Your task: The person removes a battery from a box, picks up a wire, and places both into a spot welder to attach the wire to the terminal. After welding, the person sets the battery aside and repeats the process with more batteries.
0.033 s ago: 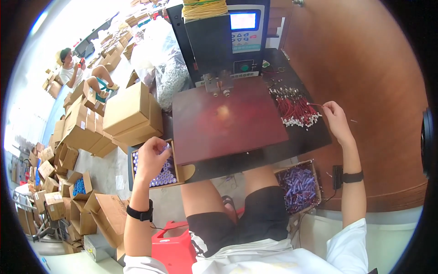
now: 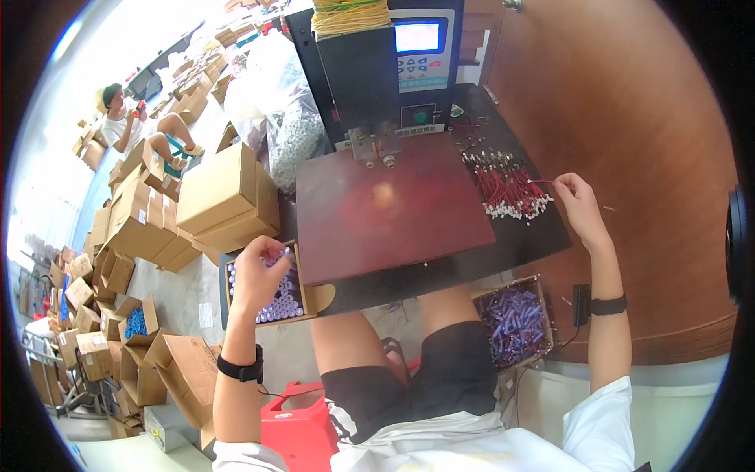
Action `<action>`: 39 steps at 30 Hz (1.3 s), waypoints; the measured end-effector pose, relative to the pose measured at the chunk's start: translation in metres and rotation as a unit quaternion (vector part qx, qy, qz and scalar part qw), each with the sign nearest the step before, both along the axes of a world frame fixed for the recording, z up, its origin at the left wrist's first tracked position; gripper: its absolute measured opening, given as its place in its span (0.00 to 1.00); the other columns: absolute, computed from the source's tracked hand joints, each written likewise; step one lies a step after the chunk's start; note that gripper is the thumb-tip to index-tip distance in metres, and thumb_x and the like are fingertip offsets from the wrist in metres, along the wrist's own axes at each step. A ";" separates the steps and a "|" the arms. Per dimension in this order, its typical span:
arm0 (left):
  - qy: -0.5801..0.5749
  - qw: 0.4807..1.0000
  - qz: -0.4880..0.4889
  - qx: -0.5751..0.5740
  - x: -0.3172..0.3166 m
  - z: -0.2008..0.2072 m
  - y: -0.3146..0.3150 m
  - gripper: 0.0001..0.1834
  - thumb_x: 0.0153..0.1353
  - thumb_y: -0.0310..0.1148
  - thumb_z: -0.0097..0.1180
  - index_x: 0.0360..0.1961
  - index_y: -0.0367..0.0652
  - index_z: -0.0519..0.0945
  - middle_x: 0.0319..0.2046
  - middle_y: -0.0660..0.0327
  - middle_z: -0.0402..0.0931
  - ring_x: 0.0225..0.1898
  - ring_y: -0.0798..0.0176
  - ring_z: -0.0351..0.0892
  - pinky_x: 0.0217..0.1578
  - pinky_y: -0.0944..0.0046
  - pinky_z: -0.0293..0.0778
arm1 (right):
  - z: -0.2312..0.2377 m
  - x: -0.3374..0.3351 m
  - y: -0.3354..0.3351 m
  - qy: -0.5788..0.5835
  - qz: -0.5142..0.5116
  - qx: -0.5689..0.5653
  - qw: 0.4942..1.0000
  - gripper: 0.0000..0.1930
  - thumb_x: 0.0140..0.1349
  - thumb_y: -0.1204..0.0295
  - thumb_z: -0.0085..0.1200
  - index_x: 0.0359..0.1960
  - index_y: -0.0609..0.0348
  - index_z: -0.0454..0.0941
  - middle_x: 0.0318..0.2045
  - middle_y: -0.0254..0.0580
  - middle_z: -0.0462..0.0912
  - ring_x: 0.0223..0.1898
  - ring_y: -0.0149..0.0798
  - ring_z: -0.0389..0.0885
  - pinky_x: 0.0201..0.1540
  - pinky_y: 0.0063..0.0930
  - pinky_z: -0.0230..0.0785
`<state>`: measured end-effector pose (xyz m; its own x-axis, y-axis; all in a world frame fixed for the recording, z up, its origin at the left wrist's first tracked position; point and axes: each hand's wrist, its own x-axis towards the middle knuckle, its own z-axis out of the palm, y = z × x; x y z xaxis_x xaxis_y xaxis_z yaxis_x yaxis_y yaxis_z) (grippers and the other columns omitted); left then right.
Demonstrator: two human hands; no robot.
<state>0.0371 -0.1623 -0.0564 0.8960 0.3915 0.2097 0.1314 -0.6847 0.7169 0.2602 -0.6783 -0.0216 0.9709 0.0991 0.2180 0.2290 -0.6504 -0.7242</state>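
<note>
My left hand [image 2: 258,275] is over a cardboard box [image 2: 308,305] of upright purple battery cells [image 2: 288,304] at the left edge of the table. Its fingers are closed at the top of a purple cell [image 2: 272,256], which they partly hide. Out to the right, my right hand [image 2: 578,203] pinches the end of a thin red wire lead [image 2: 541,182]. That lead stretches leftward to a pile of red wire leads [image 2: 503,189] with white connectors on the black tabletop. Between my hands lies a dark red board [image 2: 393,212], beneath the electrodes of a spot welder [image 2: 377,149].
A box [image 2: 515,322] of loose purple cells with red wires stands by my right knee. Cardboard boxes [image 2: 228,193] and a plastic bag [image 2: 295,118] crowd the left side. Another person [image 2: 130,130] sits farther back. A brown wooden panel [image 2: 661,157] borders the right.
</note>
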 end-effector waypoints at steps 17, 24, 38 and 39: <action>-0.076 0.991 -0.092 -0.069 0.073 0.052 -0.089 0.12 0.55 0.27 0.69 0.41 0.35 0.85 0.29 0.64 0.83 0.30 0.76 0.77 0.33 0.71 0.74 | 0.028 -0.021 0.153 0.088 0.247 0.262 0.929 0.06 0.71 0.69 0.58 0.43 0.58 0.81 0.35 0.23 0.79 0.36 0.17 0.73 0.38 0.15 0.65; -0.091 0.983 -0.125 -0.095 0.097 0.056 -0.100 0.13 0.55 0.29 0.69 0.39 0.33 0.85 0.32 0.56 0.87 0.32 0.70 0.84 0.37 0.68 0.78 | 0.014 -0.020 0.175 0.057 0.243 0.266 0.931 0.07 0.71 0.70 0.58 0.42 0.59 0.82 0.37 0.24 0.79 0.40 0.19 0.72 0.44 0.17 0.64; -0.095 0.991 -0.092 -0.028 0.117 0.042 -0.104 0.16 0.52 0.33 0.69 0.38 0.32 0.87 0.31 0.52 0.87 0.33 0.65 0.86 0.39 0.65 0.78 | 0.002 -0.017 0.179 0.050 0.227 0.254 0.939 0.07 0.71 0.69 0.59 0.43 0.60 0.82 0.37 0.25 0.79 0.41 0.22 0.72 0.46 0.19 0.65; -0.097 0.990 -0.093 -0.031 0.118 0.042 -0.104 0.16 0.52 0.34 0.69 0.38 0.31 0.87 0.31 0.52 0.87 0.33 0.65 0.86 0.39 0.65 0.78 | 0.003 -0.017 0.179 0.047 0.224 0.247 0.942 0.07 0.71 0.70 0.59 0.43 0.60 0.82 0.36 0.25 0.79 0.40 0.22 0.72 0.46 0.19 0.64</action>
